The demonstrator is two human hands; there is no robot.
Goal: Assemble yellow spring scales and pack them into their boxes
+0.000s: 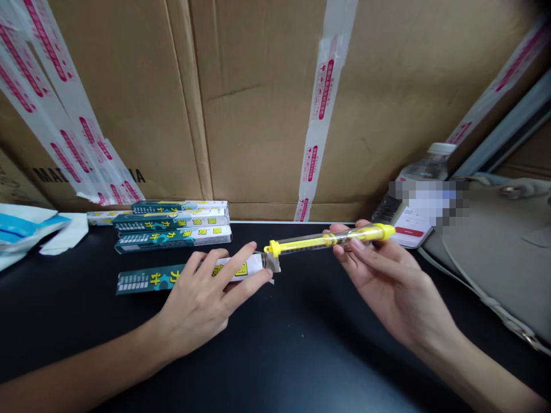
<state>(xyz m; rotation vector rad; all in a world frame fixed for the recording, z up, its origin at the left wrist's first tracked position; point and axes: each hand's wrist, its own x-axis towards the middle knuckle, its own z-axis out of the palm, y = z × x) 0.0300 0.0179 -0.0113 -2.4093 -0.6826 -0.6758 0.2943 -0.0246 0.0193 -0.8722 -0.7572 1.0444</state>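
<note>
Holding a narrow box and a yellow tube.
Near stacked boxes, the left hand's grip clamps the box; the tube's tip lies at the box's open end, the right hand's grip pinching the tube's far part.

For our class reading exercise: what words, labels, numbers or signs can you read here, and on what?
"圆筒测力计", running right to left: stacked boxes.
"计", "圆": narrow box; the left hand partly covers characters between.
"MAD", then a final "A": cardboard carton; white tape hides letters between.
Too small or blurred: the tape's red print and symbols, the boxes' fine print, the phone's screen.
</note>
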